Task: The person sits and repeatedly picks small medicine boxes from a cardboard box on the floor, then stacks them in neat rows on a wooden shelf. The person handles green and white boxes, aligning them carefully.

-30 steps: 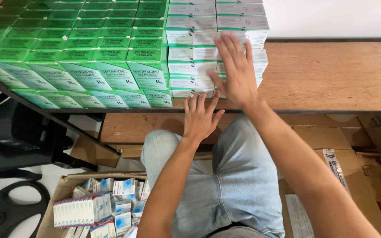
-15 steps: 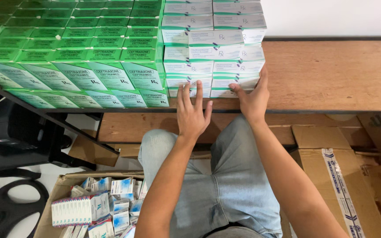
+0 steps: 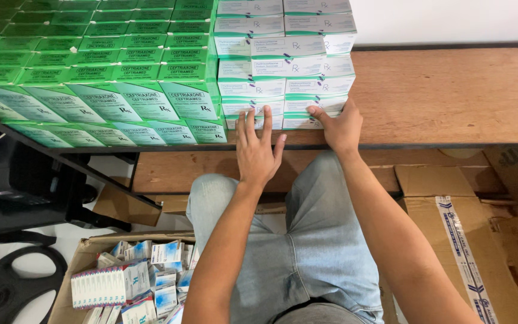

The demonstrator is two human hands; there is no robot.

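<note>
A stack of white and pale-green medicine boxes (image 3: 286,66) stands at the front of a wooden shelf (image 3: 451,96). My left hand (image 3: 258,151) lies flat with fingers spread, its fingertips against the lowest boxes of that stack. My right hand (image 3: 338,126) presses against the stack's bottom right corner, thumb on the front of the lowest box. Neither hand grips a box. To the left, rows of bright green medicine boxes (image 3: 91,72) fill the shelf, touching the white stack.
An open cardboard box (image 3: 128,283) with several small white and blue packs sits on the floor at lower left. A taped cardboard box (image 3: 457,234) lies at right. A black chair base (image 3: 13,288) and dark furniture (image 3: 19,192) stand at left. My knees in grey shorts are under the shelf.
My right hand dropped from the top front of the white stack to its bottom right corner. My left hand rose from the shelf edge to touch the lowest boxes.
</note>
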